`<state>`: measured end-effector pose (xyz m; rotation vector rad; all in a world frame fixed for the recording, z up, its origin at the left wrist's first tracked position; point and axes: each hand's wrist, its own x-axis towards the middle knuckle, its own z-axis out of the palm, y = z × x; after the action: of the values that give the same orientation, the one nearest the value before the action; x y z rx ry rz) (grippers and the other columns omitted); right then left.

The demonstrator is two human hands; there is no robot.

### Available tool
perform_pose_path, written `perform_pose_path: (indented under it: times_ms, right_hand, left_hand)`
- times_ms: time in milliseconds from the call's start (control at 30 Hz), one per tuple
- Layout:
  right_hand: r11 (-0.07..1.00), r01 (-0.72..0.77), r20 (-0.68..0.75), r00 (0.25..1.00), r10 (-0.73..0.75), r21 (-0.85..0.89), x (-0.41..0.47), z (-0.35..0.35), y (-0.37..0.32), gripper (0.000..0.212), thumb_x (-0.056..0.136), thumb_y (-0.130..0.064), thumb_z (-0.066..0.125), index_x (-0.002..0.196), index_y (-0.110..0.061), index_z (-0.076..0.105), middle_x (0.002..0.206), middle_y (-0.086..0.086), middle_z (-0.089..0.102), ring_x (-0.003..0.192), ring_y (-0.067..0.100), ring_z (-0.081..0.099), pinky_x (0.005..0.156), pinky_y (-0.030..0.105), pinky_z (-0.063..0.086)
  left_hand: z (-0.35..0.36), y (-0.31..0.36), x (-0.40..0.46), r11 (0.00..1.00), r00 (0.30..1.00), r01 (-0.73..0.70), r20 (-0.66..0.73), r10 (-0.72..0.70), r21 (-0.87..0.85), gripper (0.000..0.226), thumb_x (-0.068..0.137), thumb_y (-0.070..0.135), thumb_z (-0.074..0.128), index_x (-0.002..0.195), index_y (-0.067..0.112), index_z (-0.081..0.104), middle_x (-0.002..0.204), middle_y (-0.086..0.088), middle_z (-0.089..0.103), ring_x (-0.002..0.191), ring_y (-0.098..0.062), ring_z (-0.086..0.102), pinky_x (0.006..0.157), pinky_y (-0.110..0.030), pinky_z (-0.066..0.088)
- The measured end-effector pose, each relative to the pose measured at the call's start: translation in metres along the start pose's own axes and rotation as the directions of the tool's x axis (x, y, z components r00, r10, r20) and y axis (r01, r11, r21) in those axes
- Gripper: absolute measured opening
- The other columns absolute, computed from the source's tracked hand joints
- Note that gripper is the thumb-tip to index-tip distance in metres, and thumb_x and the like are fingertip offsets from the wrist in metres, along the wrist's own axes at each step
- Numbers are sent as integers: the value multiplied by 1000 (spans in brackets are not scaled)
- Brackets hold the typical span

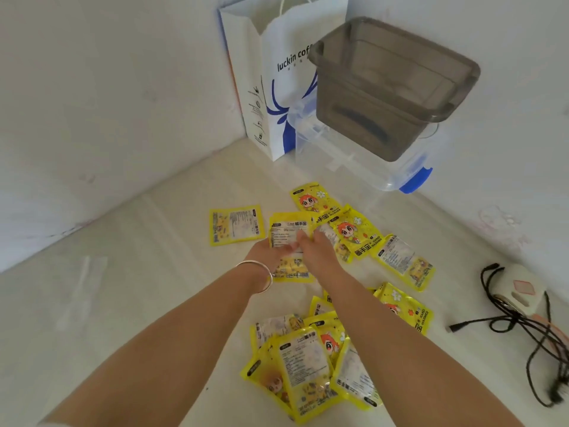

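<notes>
Both your forearms stretch straight ahead and converge, wrists nearly side by side. Your left hand (267,248), with a thin silver bangle (256,277) on the wrist, and your right hand (314,248) meet on one yellow foil hand-warmer packet (287,229). Each grip is closed on its lower part, the left at the left edge and the right at the right edge. The packet is held label side up, just above the white surface (123,303), among scattered yellow packets (363,235). A heap of the same packets (308,368) lies between your forearms. In the corner beyond stand a white-and-blue paper bag (274,87) and a grey translucent plastic tub (391,84).
</notes>
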<state>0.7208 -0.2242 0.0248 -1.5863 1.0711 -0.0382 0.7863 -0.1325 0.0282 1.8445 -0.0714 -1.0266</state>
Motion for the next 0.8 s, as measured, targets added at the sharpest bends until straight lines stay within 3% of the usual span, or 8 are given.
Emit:
perform_pose_path:
  times_ms: [100,233,300,367,433,600,733,800]
  right_hand:
    - [976,132,19,991,-130,-171,15,13,-7,22,96,-32,45,93,-15,58,113,10,51,110,27,48,91,37,37]
    - [869,129,-113,972,-207,-478,46,6,-10,33,94,-29,48,123,-15,57,131,10,50,125,28,42,102,37,35]
    - [764,63,-163,963,-216,-643,59,-3,-8,38,92,-27,49,128,-16,53,133,10,45,125,30,36,102,38,32]
    - [694,30,-203,946,-251,-719,69,-7,-7,40,90,-25,50,129,-16,52,134,10,42,125,30,34,101,40,34]
    - [640,26,-215,931,-296,-768,79,-8,-8,43,89,-26,52,131,-16,50,137,9,40,126,30,32,100,40,35]
    - [520,-7,-148,962,-230,-854,100,-5,-10,58,88,-40,53,138,-15,37,142,10,38,129,31,34,102,39,34]
    - [434,8,-137,943,-303,-901,104,4,-7,46,88,-15,48,133,-11,40,127,12,50,116,30,45,88,35,42]
    - [433,45,-126,925,-358,-900,102,6,-4,45,90,-10,44,134,-13,41,123,10,54,113,29,48,85,34,43]
  left_hand:
    - [-24,0,15,999,998,3,-68,-5,-41,23,83,31,66,104,19,65,92,-2,66,73,-16,57,66,-26,40]
    - [-56,1,46,999,977,3,-215,-14,-54,35,86,32,63,116,14,64,111,-6,66,96,-24,60,83,-31,46]
    - [-71,-2,63,984,958,13,-284,38,176,40,87,38,59,118,13,62,125,-9,61,113,-27,54,97,-34,43]
    - [-80,-6,76,901,919,24,-364,151,434,46,85,43,57,121,14,61,138,-5,48,131,-28,36,108,-34,30]
    - [-83,-9,83,868,888,47,-418,190,494,48,83,46,59,118,13,63,147,-1,34,137,-28,23,113,-36,24]
    - [-76,-10,89,874,893,97,-429,135,476,43,81,49,59,109,17,68,152,-3,21,137,-32,17,108,-36,28]
    - [-66,-10,87,908,881,71,-453,137,412,40,81,47,60,106,17,68,142,-7,33,123,-31,42,104,-36,36]
    - [-61,-6,86,939,888,57,-447,107,338,37,80,46,63,101,17,70,130,-7,49,109,-26,58,96,-35,46]
